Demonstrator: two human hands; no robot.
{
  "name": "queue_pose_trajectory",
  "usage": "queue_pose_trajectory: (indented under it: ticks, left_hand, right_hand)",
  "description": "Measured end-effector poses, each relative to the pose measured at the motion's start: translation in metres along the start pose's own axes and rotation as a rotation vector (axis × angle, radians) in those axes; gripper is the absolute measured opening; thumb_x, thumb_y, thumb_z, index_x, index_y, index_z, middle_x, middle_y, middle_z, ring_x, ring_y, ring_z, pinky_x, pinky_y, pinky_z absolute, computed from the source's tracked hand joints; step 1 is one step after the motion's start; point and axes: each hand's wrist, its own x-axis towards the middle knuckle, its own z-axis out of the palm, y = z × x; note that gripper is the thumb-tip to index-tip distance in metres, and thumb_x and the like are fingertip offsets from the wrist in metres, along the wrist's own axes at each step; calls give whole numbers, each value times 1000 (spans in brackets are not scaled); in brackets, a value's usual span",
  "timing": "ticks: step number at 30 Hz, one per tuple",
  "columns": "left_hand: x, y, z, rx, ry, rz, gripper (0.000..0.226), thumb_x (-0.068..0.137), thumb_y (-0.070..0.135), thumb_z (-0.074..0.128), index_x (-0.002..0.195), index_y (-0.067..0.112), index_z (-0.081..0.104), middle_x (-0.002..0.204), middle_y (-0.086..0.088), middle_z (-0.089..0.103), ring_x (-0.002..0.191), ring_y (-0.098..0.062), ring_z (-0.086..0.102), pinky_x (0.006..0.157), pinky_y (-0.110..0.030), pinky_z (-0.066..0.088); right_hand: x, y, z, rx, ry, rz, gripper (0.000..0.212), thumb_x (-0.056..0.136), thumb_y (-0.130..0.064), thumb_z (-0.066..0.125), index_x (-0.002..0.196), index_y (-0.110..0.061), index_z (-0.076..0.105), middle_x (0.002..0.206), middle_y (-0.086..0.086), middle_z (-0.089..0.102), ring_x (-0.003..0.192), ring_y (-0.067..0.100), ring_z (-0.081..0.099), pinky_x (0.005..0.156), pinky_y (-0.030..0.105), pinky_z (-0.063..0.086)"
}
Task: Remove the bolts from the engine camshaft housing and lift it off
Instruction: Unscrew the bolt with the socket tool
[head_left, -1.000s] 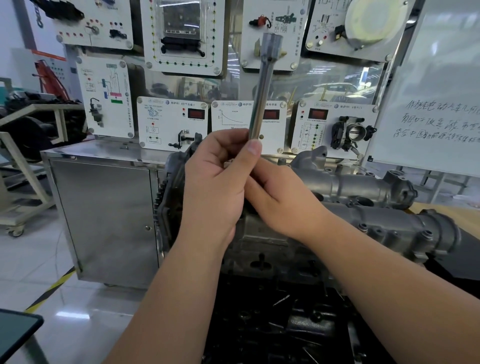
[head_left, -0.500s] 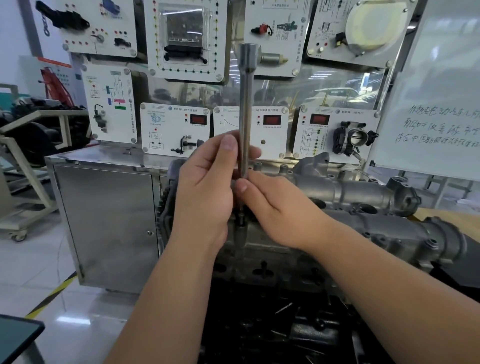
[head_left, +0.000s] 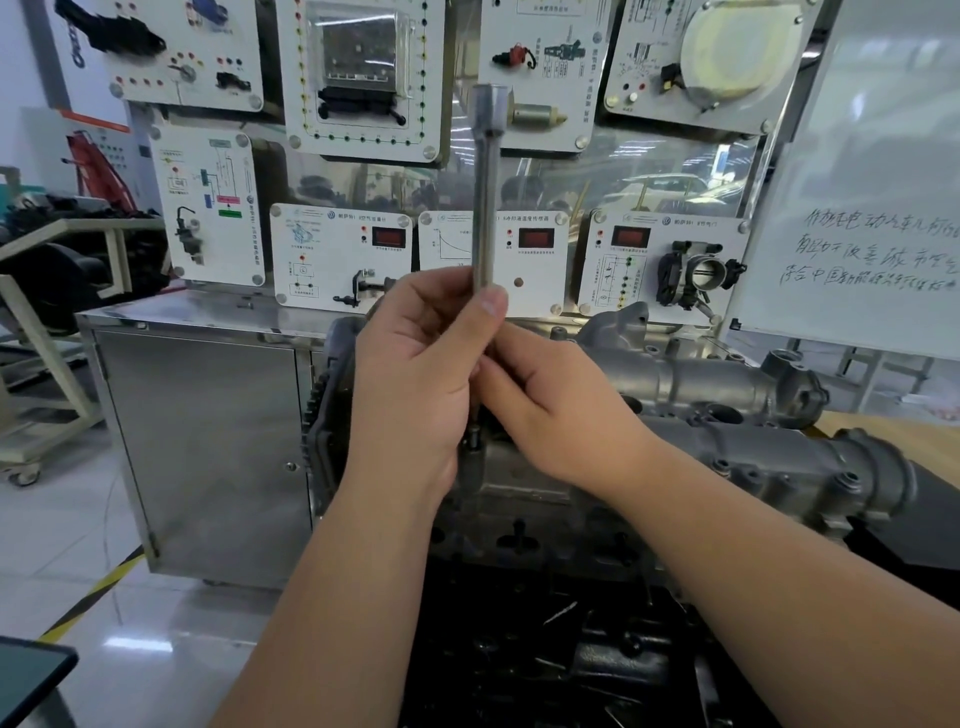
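Head view: left hand (head_left: 415, 384) and right hand (head_left: 545, 410) both clasped the upright socket extension (head_left: 485, 192), seated on a bolt (head_left: 474, 436) of the camshaft housing (head_left: 779, 457). Best kept plumb, spun gently.

A long socket extension (head_left: 485, 192) is held upright over the camshaft housing (head_left: 737, 415), pinched by the left hand (head_left: 415, 384) and steadied lower down by the right hand (head_left: 556, 410). Its lower tip is seated on a bolt (head_left: 474, 439) at the housing's near edge.

Automotive training workshop: sensor demo panels (head_left: 340, 257), whiteboard (head_left: 878, 208).
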Motion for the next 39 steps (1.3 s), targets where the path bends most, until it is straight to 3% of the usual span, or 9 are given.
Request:
queue_pose_trajectory:
  ticks: [4,8,12,17,20,24,31,35,39]
  left_hand:
    - [-3,-1,1,37,-93,-78,24,98,30,51,100,21,73,84,0,76,84,-9,71,78,-21,55]
    - [-2,2,3,50,-43,-44,14,92,26,59,90,23,73,76,4,73,78,-7,67,76,-20,53]
    - [-5,-1,7,28,-5,17,7,83,16,72,84,23,70,77,5,72,75,-7,67,73,-18,53]
    - [-5,-1,4,45,-98,-37,22,97,27,52,95,24,74,84,2,76,85,-8,71,77,-17,54]
    - [-2,1,-1,68,-98,-8,26,97,23,53,90,30,78,82,3,75,82,-8,70,74,-18,54]
    - [-1,-2,-1,33,-17,21,9,90,18,65,97,20,71,81,5,74,79,-6,67,74,-18,53]
    - [-4,-4,4,37,-40,27,7,90,22,66,92,24,73,83,7,74,82,-5,68,76,-18,53]
    - [-4,-2,1,121,-128,48,34,100,26,50,86,38,77,84,7,75,88,-4,69,81,-16,52]
    - [-3,-1,1,77,-50,54,17,92,18,62,89,28,75,78,6,73,79,-5,67,77,-19,53]
  right_hand:
    - [0,1,1,-21,-41,32,25,101,-28,44,78,-20,49,63,-11,51,58,9,48,54,19,37]
    - [-1,2,0,-16,-57,22,31,102,-28,44,86,-6,57,66,1,59,57,15,53,56,33,43]
    - [-1,0,-1,-15,-35,11,22,100,-31,43,91,-14,53,68,3,62,60,20,59,57,38,46]
    - [0,-1,0,24,-25,22,25,103,-29,41,79,-32,47,64,-10,54,59,12,53,54,29,43]
    - [0,-1,0,26,-59,31,24,103,-31,38,85,-23,51,68,0,58,60,16,54,58,37,45]
    - [-1,0,0,26,-68,36,27,104,-31,36,85,-17,51,68,2,58,60,19,51,60,42,44]
    - [0,2,0,2,-41,56,21,104,-24,45,84,-18,50,65,3,60,60,18,56,57,35,44]
    - [0,1,-1,25,-77,88,25,105,-26,42,87,-16,56,71,4,61,66,20,58,64,42,47]
    - [-1,-1,-1,23,-90,69,30,102,-30,38,88,-10,55,67,-1,57,60,16,52,60,39,45]
